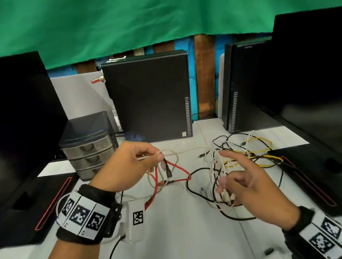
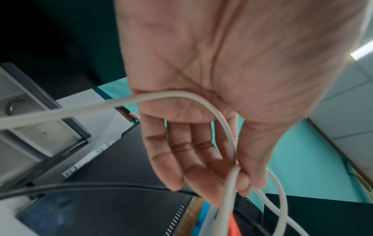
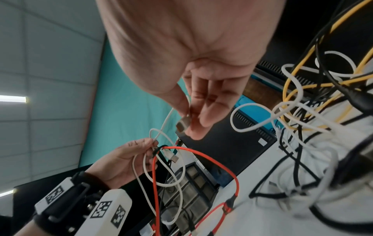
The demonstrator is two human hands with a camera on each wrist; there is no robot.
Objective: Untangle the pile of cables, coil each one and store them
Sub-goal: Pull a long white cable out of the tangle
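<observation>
My left hand [image 1: 158, 156] is raised over the white table [image 1: 179, 245] and pinches a white cable [image 1: 189, 149] between thumb and fingers [image 2: 252, 180]. Loops of that white cable [image 3: 161, 172] hang below it, together with a red cable [image 1: 170, 172] and a black plug [image 1: 167, 169]. My right hand [image 1: 223, 187] pinches a small white connector [image 3: 182, 123] between thumb and middle finger, with the index finger pointing out. Behind it lies the tangled pile [image 1: 243, 153] of yellow, black and white cables.
A small grey drawer unit [image 1: 88, 145] stands at the back left, next to a black computer tower [image 1: 149, 97]. A second tower [image 1: 237, 87] stands at the back right. Dark monitors [image 1: 12, 126] [image 1: 320, 80] and their bases flank the table.
</observation>
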